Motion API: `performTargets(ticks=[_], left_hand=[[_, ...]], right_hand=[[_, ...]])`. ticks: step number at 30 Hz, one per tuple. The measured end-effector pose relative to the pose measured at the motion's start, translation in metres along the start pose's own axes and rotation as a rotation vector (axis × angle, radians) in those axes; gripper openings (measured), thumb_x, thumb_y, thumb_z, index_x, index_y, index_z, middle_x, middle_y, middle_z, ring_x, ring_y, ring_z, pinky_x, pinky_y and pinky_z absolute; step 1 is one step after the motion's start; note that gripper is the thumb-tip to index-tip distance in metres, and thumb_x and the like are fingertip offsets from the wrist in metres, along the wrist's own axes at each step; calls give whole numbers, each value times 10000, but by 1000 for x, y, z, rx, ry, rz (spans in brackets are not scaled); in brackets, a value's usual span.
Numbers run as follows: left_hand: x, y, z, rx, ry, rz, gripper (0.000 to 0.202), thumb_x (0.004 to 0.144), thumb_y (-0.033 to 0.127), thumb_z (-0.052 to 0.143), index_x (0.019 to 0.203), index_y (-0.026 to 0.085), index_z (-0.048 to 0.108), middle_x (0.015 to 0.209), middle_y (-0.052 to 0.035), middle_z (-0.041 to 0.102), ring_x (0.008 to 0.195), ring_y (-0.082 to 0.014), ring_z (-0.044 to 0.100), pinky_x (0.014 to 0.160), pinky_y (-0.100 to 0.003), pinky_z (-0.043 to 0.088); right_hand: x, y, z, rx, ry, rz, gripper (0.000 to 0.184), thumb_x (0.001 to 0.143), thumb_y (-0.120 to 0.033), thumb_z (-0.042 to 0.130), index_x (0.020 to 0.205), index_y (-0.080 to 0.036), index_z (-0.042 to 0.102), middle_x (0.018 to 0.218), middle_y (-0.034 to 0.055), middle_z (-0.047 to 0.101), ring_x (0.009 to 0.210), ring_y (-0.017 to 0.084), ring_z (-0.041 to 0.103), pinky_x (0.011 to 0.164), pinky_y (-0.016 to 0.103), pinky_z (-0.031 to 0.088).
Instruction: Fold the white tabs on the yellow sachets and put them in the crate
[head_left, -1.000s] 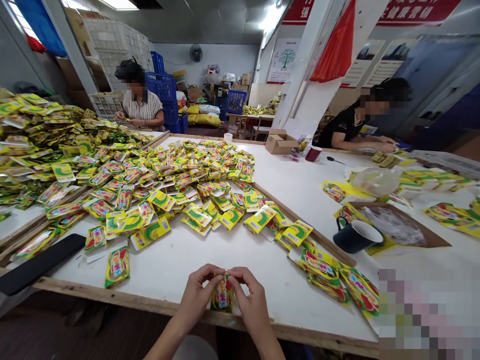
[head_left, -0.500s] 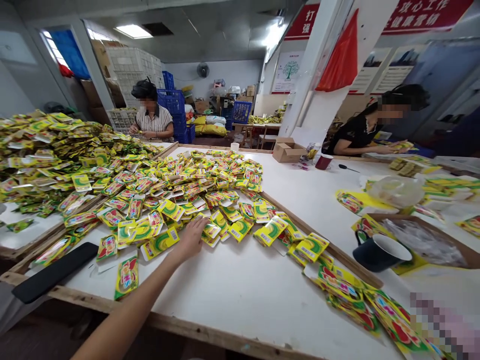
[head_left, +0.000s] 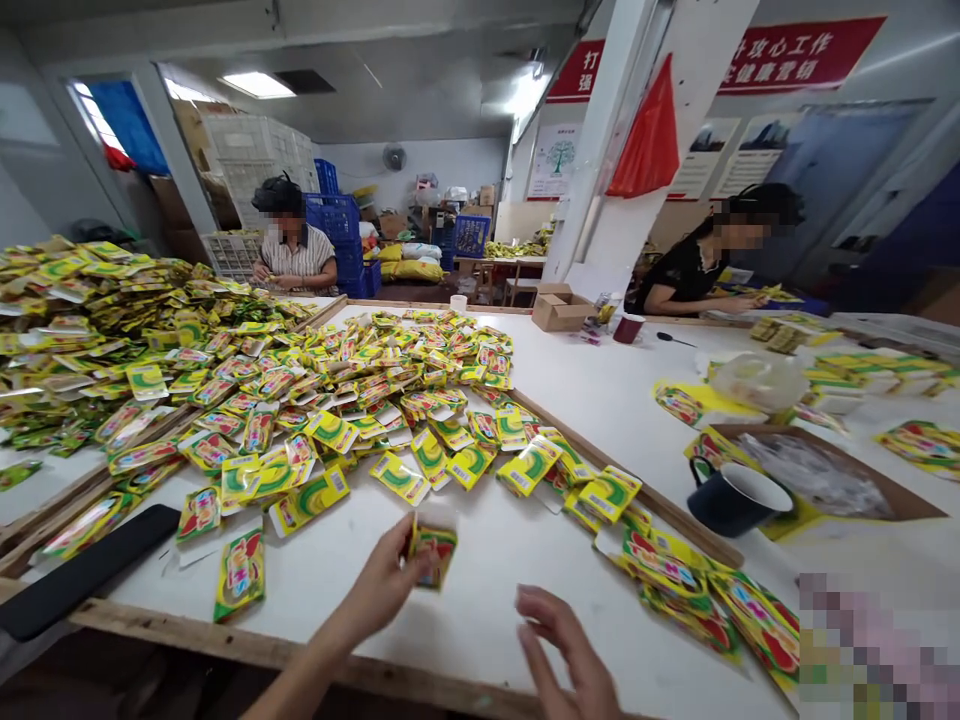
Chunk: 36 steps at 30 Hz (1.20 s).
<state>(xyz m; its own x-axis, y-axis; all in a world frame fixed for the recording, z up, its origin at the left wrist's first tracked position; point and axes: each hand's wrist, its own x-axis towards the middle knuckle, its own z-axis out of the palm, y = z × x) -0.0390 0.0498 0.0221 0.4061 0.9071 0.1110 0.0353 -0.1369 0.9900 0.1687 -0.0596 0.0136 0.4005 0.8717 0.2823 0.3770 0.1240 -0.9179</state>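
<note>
My left hand (head_left: 386, 580) pinches a small yellow and red packet (head_left: 433, 548) and holds it just above the white table (head_left: 487, 580), near its front edge. My right hand (head_left: 566, 650) hovers to the right of it, fingers apart, holding nothing. A broad heap of similar yellow packets (head_left: 360, 385) spreads over the table beyond my hands. A row of finished packets (head_left: 697, 590) lies to the right.
A black phone (head_left: 82, 570) lies at the front left. A dark mug (head_left: 731, 497) stands on the right beside a cardboard tray (head_left: 825, 475). A taller packet pile (head_left: 82, 310) covers the left table. Two people sit at the far side.
My left hand reached into the heap, took a fresh packet and drew it back toward me. My right hand left view and has come back in, empty.
</note>
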Motion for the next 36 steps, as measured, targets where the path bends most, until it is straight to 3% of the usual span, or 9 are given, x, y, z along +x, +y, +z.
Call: performTargets(ticks=[4, 7, 12, 15, 18, 21, 25, 30, 36], left_hand=[[-35, -13, 48, -355, -28, -96, 495, 851, 333, 626, 1224, 263, 308, 1027, -63, 641, 885, -202, 630, 767, -315, 481], [-41, -20, 61, -438, 17, -102, 525, 846, 321, 636, 1206, 307, 255, 1155, -81, 576, 929, -206, 630, 791, -336, 486], [-40, -19, 57, -328, 20, -88, 352, 870, 317, 596, 1148, 277, 385, 1142, -71, 568, 914, -197, 616, 763, -307, 484], [-38, -16, 55, -164, -21, -60, 158, 896, 328, 549, 989, 200, 550, 917, -45, 621, 838, -185, 593, 739, -276, 459], [-33, -16, 56, -107, 16, -41, 203, 907, 352, 518, 887, 172, 611, 808, -33, 609, 768, -175, 565, 706, -266, 447], [-28, -18, 61, -157, 88, -12, 175, 888, 338, 545, 927, 181, 615, 887, -46, 626, 840, -193, 581, 765, -285, 458], [-28, -21, 65, -324, 205, -15, 305, 870, 310, 576, 1156, 250, 489, 993, -37, 639, 895, -194, 612, 799, -305, 480], [-32, -15, 62, -155, 153, -2, 171, 893, 323, 549, 961, 195, 640, 1001, -70, 661, 977, -216, 618, 869, -315, 467], [-32, -12, 59, -158, 166, -44, 166, 863, 322, 593, 914, 185, 671, 1006, -79, 689, 986, -224, 628, 883, -313, 475]], right_hand=[[-1, -6, 32, 153, -214, 99, 249, 841, -382, 610, 1041, -234, 621, 1020, 70, 694, 902, 227, 680, 773, 297, 565], [-3, 2, 35, 223, -246, 121, 226, 868, -346, 579, 1063, -232, 575, 999, 66, 694, 896, 217, 680, 793, 299, 557], [1, 8, 32, 220, -323, 101, 278, 887, -314, 546, 1153, -237, 554, 1060, 71, 686, 939, 215, 665, 836, 309, 533], [12, 4, 30, 162, -402, 76, 204, 885, -302, 544, 1057, -221, 618, 991, 64, 694, 904, 216, 660, 817, 302, 526], [24, 1, 29, 92, -422, 17, 149, 881, -311, 552, 882, -206, 659, 894, 56, 680, 861, 212, 645, 784, 289, 514], [29, 4, 32, 90, -376, -15, 151, 878, -317, 557, 840, -201, 647, 899, 59, 667, 872, 210, 637, 792, 288, 506], [26, 12, 37, 166, -289, 46, 213, 873, -306, 564, 1064, -213, 589, 938, 56, 676, 862, 200, 652, 778, 291, 523], [22, 9, 35, 135, -344, -44, 125, 870, -274, 568, 913, -212, 669, 958, 67, 666, 915, 208, 633, 777, 287, 513], [22, -1, 35, 104, -314, -36, 123, 866, -290, 583, 860, -197, 664, 904, 60, 657, 856, 197, 628, 746, 276, 501]])
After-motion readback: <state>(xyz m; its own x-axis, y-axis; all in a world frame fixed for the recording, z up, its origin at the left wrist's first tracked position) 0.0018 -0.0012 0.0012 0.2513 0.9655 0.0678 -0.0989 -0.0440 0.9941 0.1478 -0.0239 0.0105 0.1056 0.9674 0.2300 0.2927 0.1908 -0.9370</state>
